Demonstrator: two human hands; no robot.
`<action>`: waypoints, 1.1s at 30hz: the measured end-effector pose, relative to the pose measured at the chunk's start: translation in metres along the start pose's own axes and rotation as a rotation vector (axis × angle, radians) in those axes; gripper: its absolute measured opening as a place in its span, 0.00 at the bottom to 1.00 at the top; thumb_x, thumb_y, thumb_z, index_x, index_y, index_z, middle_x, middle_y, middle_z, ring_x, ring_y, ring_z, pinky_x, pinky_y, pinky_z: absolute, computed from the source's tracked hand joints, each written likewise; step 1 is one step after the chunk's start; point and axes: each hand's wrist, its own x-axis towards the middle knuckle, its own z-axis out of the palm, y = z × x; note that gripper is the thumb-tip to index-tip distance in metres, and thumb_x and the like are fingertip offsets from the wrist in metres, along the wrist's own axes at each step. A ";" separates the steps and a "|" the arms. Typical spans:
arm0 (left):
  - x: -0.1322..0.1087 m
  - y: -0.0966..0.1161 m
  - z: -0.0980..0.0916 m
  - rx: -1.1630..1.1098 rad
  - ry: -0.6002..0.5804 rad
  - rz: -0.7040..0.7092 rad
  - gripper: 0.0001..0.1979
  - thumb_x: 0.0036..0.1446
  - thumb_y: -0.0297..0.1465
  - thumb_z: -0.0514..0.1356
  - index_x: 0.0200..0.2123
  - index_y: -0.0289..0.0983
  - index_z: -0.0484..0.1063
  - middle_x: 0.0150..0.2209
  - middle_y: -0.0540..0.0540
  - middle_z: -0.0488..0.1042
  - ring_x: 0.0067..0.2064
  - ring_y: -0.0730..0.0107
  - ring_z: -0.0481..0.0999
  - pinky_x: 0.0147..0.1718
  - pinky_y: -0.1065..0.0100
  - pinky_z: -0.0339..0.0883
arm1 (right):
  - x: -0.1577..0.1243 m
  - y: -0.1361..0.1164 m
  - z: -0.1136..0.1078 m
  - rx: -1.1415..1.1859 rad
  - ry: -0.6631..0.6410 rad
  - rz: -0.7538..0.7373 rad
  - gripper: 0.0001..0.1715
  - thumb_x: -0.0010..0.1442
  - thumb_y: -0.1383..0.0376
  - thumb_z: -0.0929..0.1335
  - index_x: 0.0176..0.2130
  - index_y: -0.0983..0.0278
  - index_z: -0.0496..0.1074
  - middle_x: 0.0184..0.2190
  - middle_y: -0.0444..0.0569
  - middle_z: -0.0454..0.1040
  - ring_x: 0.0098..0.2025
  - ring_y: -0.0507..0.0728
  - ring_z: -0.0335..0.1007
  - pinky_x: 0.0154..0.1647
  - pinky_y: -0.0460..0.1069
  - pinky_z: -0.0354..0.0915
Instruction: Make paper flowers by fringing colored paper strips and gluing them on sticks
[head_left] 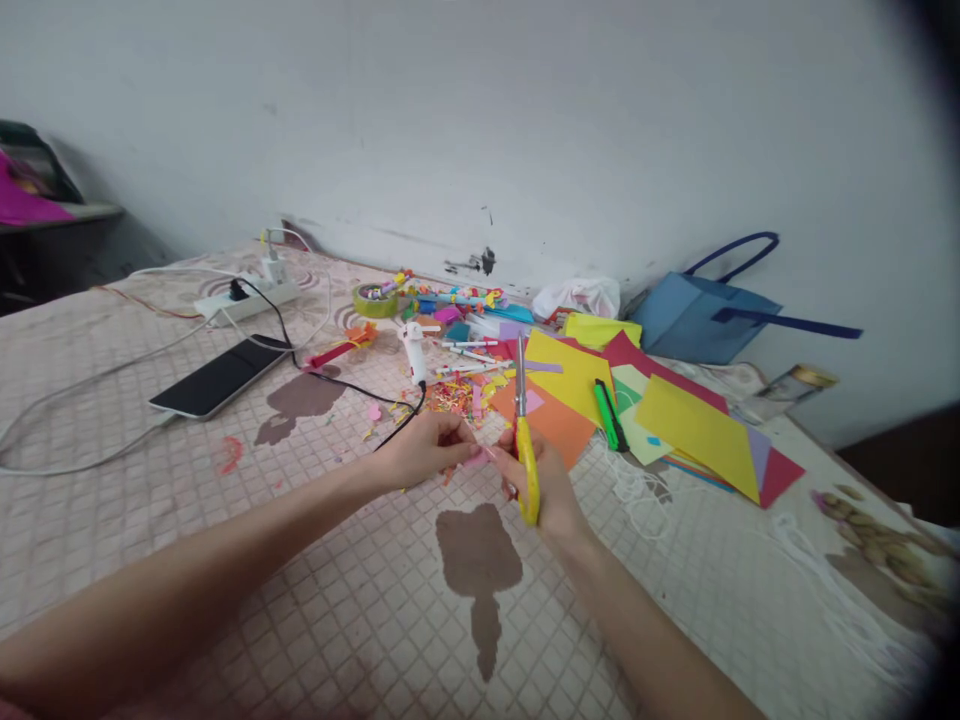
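Observation:
Yellow-handled scissors rest in my right hand, their blades pointing away from me. The thumb and a finger of that hand also meet a small pink paper piece. On the other side, my left hand pinches the same pink piece, with its fingers closed. Both hands are close together above the patterned tablecloth. Just beyond them lies a heap of colourful paper scraps. A white glue gun stands behind my left hand, its black cord running beside the wrist.
Coloured paper sheets and a green box cutter lie to the right, near white string. A blue bag stands against the wall. Left are a tablet-like black device, a power strip and cables. Tape lies farther back.

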 end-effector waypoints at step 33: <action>-0.007 -0.026 0.003 -0.243 -0.047 -0.033 0.16 0.48 0.42 0.62 0.25 0.34 0.67 0.21 0.51 0.69 0.22 0.77 0.67 0.22 0.73 0.62 | -0.003 0.017 0.006 -0.059 -0.044 0.041 0.20 0.46 0.55 0.73 0.29 0.62 0.61 0.21 0.37 0.61 0.14 0.45 0.54 0.11 0.42 0.58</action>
